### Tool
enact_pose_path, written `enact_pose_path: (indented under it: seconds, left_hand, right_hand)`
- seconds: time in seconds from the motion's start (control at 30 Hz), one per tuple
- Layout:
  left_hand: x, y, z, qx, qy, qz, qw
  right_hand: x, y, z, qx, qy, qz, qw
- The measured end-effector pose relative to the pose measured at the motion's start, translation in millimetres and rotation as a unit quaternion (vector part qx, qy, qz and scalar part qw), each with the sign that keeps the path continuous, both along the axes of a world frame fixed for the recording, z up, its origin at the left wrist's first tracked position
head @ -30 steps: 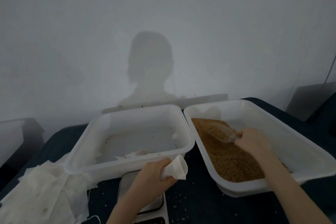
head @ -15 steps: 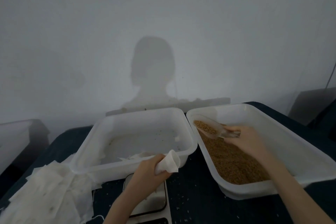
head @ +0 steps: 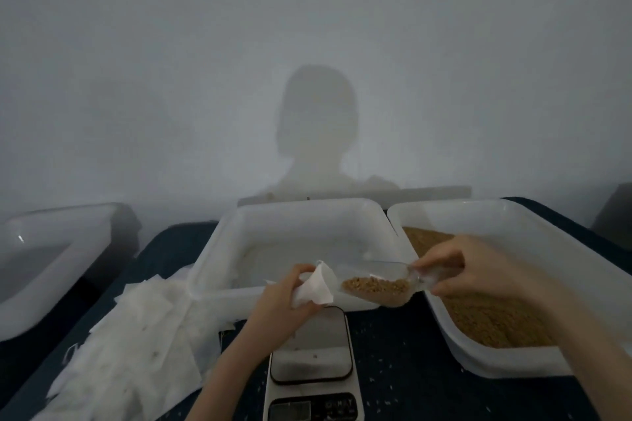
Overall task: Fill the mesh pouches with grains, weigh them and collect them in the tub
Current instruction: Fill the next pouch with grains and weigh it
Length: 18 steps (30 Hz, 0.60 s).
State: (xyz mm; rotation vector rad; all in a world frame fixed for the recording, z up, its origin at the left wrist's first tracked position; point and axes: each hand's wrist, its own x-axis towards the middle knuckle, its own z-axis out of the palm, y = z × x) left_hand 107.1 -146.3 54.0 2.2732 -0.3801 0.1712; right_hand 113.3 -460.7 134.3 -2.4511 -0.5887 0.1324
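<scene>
My left hand [head: 280, 301] grips a white mesh pouch [head: 316, 285] with its mouth held open toward the right, above the front rim of the middle tub. My right hand [head: 465, 270] holds the handle of a clear plastic scoop [head: 376, 285] loaded with brown grains. The scoop's tip sits at the pouch's mouth. A white tub of brown grains [head: 492, 314] stands at the right. The middle white tub [head: 297, 215] holds little that I can make out. A small digital scale [head: 313, 352] lies below the hands.
A heap of flat white mesh pouches [head: 130, 345] lies at the left on the dark blue table [head: 400, 352]. Another white tub [head: 54, 249] stands at the far left. Loose grains speckle the tabletop. A plain wall rises behind the tubs.
My right hand lifted the loaded scoop out of the grain tub and carried it left to the pouch. My left hand raised the pouch slightly toward it.
</scene>
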Motion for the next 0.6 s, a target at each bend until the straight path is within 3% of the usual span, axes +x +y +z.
enact_pose_path:
  seconds: [0.6]
  left_hand:
    - [-6, 9, -11, 0.081, 0.000, -0.005, 0.997]
  right_hand:
    - [2, 48, 12, -0.063, 0.006, 0.010, 0.998]
